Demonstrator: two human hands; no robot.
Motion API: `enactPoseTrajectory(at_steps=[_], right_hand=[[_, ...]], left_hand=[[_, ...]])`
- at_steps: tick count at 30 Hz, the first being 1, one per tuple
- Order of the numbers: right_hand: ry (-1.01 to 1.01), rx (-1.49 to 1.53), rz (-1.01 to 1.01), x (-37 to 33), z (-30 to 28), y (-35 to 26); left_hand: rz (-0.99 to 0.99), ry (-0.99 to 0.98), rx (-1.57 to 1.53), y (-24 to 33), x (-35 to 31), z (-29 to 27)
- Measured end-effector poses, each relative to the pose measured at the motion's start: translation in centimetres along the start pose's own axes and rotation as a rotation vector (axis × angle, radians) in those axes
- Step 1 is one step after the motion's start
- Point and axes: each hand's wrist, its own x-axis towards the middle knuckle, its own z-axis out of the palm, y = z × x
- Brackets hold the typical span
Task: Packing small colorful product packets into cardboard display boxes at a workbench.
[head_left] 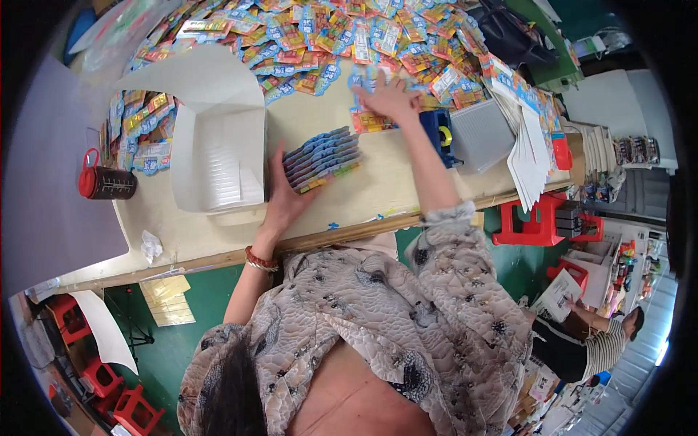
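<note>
Fanning blue-edged card packets (322, 158), neat, slanted stack

Beside the white box (218, 156) lie one packet stack (322, 158) and one red-lidded jar (105, 182). One blue tape dispenser (438, 134) sits right of the box.

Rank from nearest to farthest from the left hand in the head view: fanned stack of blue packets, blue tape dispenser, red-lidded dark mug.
1. Fanned stack of blue packets: touching the left hand.
2. Blue tape dispenser: to the right.
3. Red-lidded dark mug: far left.
</note>
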Motion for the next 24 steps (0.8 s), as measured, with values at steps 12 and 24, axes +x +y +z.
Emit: enactPoseTrajectory(at_steps=[12,24], right_hand=[[0.041,0.502,-0.676,-5.1,-1.6,-0.6],[-0.072,-0.737,-0.851,3.0,-6.2,1.8]], left_hand=[[0.087,-0.127,0.085,-2.0,-1.7,-0.8],[0.078,-0.229,0.058,-1.2,-1.5,-1.3]])
